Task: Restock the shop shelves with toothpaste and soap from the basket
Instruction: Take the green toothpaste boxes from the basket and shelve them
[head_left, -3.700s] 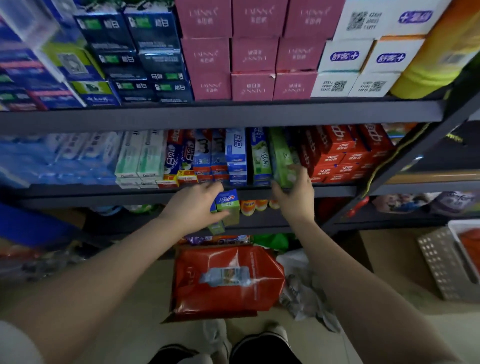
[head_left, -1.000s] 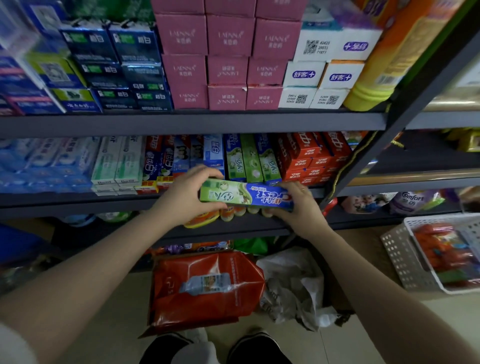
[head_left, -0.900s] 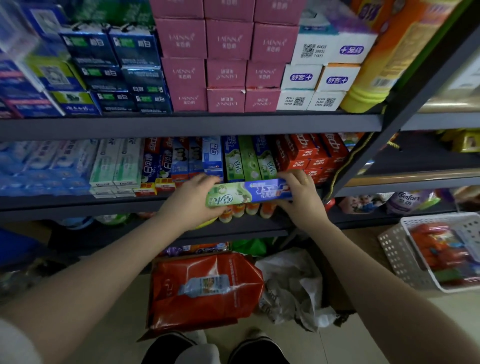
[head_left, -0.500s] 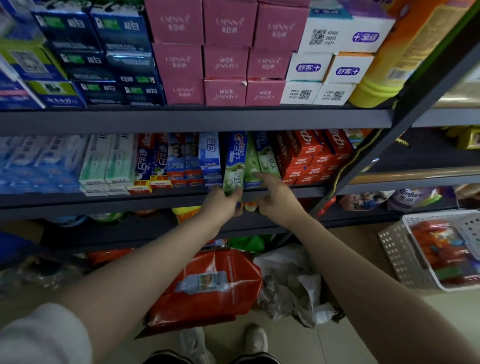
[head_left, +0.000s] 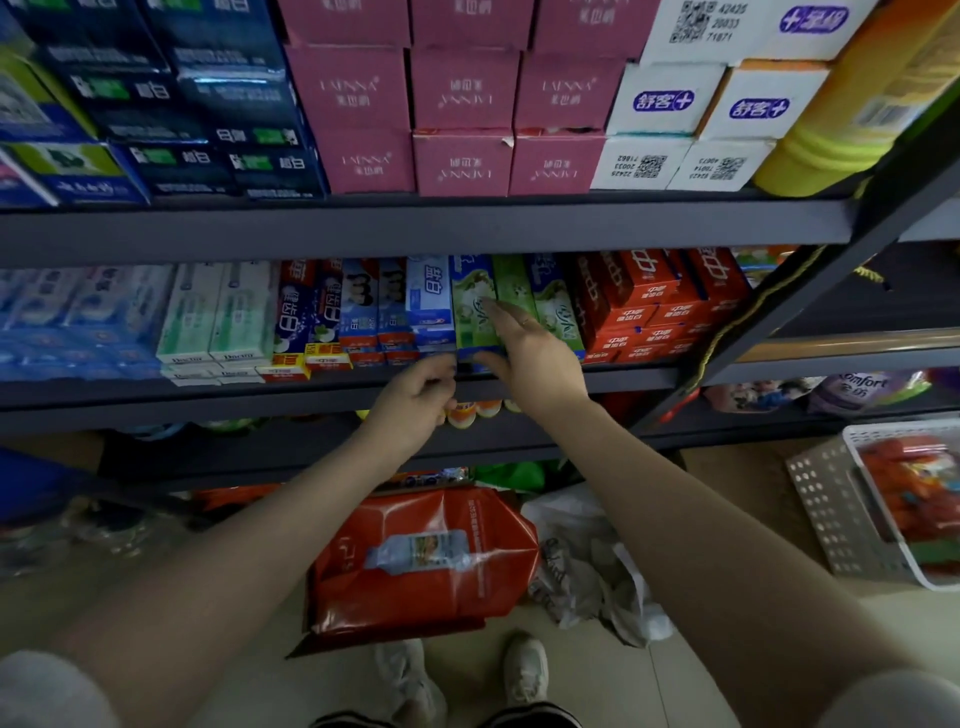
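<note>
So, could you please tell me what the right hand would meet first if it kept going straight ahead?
Probably the green toothpaste box upright on the shelf: the right hand already points at its face, possibly touching it.

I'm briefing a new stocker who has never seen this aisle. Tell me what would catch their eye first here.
First, the two hands at the middle shelf: the right hand lies with straight fingers on a green toothpaste box, the left hand curled just below the shelf edge. Next, the block of pink boxes on the shelf above. Then the red bag on the floor and the white basket at far right.
</note>
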